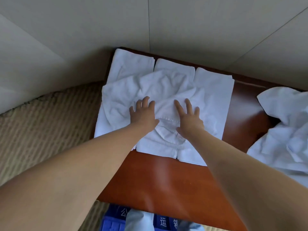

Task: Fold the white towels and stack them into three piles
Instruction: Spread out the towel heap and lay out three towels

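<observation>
While both palms lie flat, the left hand (143,114) and right hand (189,118) press spread fingers on a crumpled white towel (166,90) draped over three folded piles (133,64) on the wooden table (158,177); smoothing seems underway; next, folding probably needs its edges gripped; unfolded towels (283,130) wait at the right.

Soft, even daylight is filling the shot, nothing harsh. The tabletop (166,177) is catching a dull sheen just below the hands (143,114). Wide-angle lens is bending the edges, and everything's looking a bit smeary.
</observation>
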The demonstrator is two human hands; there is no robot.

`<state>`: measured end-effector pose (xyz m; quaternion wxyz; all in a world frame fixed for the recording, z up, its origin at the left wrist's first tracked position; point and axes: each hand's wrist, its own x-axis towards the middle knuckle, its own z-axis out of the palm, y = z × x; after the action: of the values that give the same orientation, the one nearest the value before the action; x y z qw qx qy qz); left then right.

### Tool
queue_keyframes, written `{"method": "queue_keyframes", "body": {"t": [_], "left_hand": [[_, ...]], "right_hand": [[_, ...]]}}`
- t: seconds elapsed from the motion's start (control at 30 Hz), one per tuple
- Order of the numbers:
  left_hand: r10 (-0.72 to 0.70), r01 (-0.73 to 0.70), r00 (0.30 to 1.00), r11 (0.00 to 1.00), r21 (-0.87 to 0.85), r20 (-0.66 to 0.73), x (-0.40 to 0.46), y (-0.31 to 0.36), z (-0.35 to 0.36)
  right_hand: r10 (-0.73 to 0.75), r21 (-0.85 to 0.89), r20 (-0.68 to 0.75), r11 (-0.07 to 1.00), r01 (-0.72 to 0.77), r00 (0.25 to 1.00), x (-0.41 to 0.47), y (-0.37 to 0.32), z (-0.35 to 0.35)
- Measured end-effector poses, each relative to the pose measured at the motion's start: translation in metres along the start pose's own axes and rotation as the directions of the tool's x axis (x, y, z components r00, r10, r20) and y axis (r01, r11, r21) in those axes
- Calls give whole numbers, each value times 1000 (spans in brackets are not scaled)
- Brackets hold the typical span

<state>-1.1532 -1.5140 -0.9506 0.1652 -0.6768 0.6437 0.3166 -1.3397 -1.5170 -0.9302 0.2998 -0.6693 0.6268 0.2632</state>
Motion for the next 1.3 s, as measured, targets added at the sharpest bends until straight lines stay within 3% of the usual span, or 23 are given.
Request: {"method": "queue_keyframes", "body": {"t": [0.1, 0.17, 0.3, 0.53, 0.77, 1.07, 1.3], "left_hand": [[28, -26, 998, 999, 46, -51, 17, -6, 14], [88, -84, 991, 995, 47, -101, 15, -9, 18], [194, -195, 977, 981, -8, -86, -9, 2, 6], [235, -246, 962, 967, -68, -138, -51, 55, -69], [199, -239, 926, 967, -92, -320, -96, 114, -147], [242, -310, 897, 941, -138, -369, -195, 258, -228], [419, -494, 836, 856, -152, -353, -270, 431, -252]], "right_hand": [[3, -28, -112, 1000, -6, 994, 16, -3, 12], [-74, 7, -201, 997, 77, 977, 20, 2, 6], [-155, 61, -171, 984, 167, 973, 0, 19, -19], [-165, 89, -234, 978, 190, 958, -50, 53, -94], [-189, 60, -369, 972, 226, 910, -103, 86, -180], [-107, 104, -503, 978, 183, 857, -248, 197, -260], [66, 137, -599, 990, 21, 798, -373, 344, -301]]}}
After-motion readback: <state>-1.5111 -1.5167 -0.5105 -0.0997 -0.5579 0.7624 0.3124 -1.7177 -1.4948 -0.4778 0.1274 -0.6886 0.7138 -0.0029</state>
